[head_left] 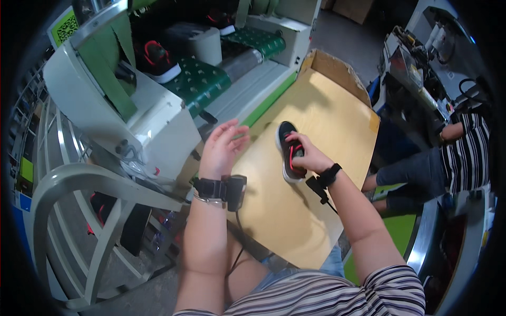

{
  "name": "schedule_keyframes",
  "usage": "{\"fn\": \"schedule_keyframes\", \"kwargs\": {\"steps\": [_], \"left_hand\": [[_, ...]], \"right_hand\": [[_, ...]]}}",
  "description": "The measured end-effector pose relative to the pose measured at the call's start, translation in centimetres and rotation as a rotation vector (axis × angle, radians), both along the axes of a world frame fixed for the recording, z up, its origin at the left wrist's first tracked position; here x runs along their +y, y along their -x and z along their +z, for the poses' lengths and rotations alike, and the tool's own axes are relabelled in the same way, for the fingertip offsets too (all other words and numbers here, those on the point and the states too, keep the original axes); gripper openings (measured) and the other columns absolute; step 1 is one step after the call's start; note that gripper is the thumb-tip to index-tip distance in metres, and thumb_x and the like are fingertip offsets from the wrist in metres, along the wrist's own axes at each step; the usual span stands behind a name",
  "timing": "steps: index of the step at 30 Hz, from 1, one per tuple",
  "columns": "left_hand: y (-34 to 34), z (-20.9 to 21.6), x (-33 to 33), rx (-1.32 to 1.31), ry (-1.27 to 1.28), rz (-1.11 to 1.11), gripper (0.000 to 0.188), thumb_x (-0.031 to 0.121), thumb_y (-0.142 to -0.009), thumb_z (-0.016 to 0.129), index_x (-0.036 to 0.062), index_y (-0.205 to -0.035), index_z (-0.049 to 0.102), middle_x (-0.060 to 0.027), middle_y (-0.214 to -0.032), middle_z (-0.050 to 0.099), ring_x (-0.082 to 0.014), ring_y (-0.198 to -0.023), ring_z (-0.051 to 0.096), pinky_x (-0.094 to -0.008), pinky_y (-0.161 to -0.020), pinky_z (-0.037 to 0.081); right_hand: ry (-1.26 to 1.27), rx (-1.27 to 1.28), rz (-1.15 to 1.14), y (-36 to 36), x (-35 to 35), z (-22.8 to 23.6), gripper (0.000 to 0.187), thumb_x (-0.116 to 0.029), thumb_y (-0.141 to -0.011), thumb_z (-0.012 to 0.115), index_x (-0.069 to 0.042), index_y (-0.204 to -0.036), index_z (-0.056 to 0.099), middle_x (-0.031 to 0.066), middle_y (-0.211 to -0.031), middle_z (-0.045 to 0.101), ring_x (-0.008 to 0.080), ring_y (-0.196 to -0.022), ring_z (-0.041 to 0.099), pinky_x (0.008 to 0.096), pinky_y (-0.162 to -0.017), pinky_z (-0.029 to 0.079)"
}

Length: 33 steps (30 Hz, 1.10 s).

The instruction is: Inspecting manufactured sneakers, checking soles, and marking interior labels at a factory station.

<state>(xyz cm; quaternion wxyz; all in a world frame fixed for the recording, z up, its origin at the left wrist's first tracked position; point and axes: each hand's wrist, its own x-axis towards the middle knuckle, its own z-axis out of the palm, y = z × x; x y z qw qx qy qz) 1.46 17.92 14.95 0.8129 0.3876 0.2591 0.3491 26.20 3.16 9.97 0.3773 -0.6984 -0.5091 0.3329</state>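
The right hand (314, 157), nearer to the low black shoe with red trim and a white sole (288, 152), held it, thumb and fingers clamped about its collar and laces. The shoe lay to the left of that palm, its long axis pointing away from the wearer, far end leaning slightly left. The empty left hand (224, 145) hung well apart from it, fingers loosely curled and separated. Beneath was a pale wood-coloured tabletop (274, 218), walled at its far end by a torn brown cardboard strip (342, 79). Beyond the left hand stood a white machine housing (158, 113); inside its opening, a green patterned conveyor belt (203, 84) carried another black-and-red shoe (158, 60). Farthest off sat a brown cardboard box (353, 8), its contents not visible.
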Motion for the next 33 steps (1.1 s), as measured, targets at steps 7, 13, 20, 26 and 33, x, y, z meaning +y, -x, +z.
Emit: {"fn": "schedule_keyframes", "kwargs": {"steps": [7,13,20,26,33], "left_hand": [[-0.5,-0.2,-0.5,0.005,0.002,-0.007,0.031,0.021,-0.100,0.056,0.0059,-0.126,0.054,-0.0125,-0.115,0.065,-0.0223,-0.102,0.063,-0.0343,-0.090,0.047],[-0.4,-0.5,-1.1,0.032,0.006,0.001,0.031,0.020,-0.099,0.057,0.0057,-0.126,0.055,-0.0127,-0.115,0.065,-0.0222,-0.103,0.064,-0.0337,-0.089,0.048],[-0.4,-0.6,-1.2,0.019,0.017,-0.008,0.030,0.020,-0.099,0.058,0.0062,-0.126,0.054,-0.0122,-0.114,0.066,-0.0211,-0.100,0.065,-0.0330,-0.088,0.049],[0.0,-0.6,-1.1,0.033,-0.008,-0.014,0.036,0.023,-0.099,0.057,0.0061,-0.130,0.053,-0.0113,-0.119,0.063,-0.0226,-0.106,0.061,-0.0350,-0.091,0.047],[-0.2,-0.5,-1.3,0.042,0.010,-0.014,0.035,0.023,-0.100,0.056,0.0058,-0.130,0.053,-0.0118,-0.119,0.063,-0.0234,-0.107,0.061,-0.0359,-0.092,0.047]], "right_hand": [[-0.117,0.274,-0.168,9.9,-11.7,-2.0,0.086,-0.004,-0.082,0.070,-0.003,-0.152,0.019,0.0185,-0.148,0.037,0.0246,-0.137,0.040,0.0348,-0.113,0.034],[-0.236,0.343,-0.331,12.1,-12.4,-4.6,0.084,-0.009,-0.089,0.070,0.001,-0.152,0.016,0.0205,-0.147,0.037,0.0266,-0.138,0.039,0.0354,-0.114,0.033],[-0.208,0.245,-0.294,11.5,-12.5,-4.4,0.083,-0.009,-0.089,0.070,0.001,-0.152,0.017,0.0211,-0.147,0.037,0.0270,-0.137,0.040,0.0360,-0.114,0.033],[-0.206,0.232,-0.274,11.5,-12.4,-4.5,0.083,-0.008,-0.089,0.069,-0.001,-0.152,0.016,0.0179,-0.148,0.037,0.0240,-0.138,0.039,0.0357,-0.114,0.033],[-0.178,0.158,-0.261,11.2,-12.6,-4.0,0.082,-0.010,-0.089,0.070,0.000,-0.151,0.017,0.0170,-0.147,0.037,0.0228,-0.138,0.038,0.0358,-0.115,0.032]]}}
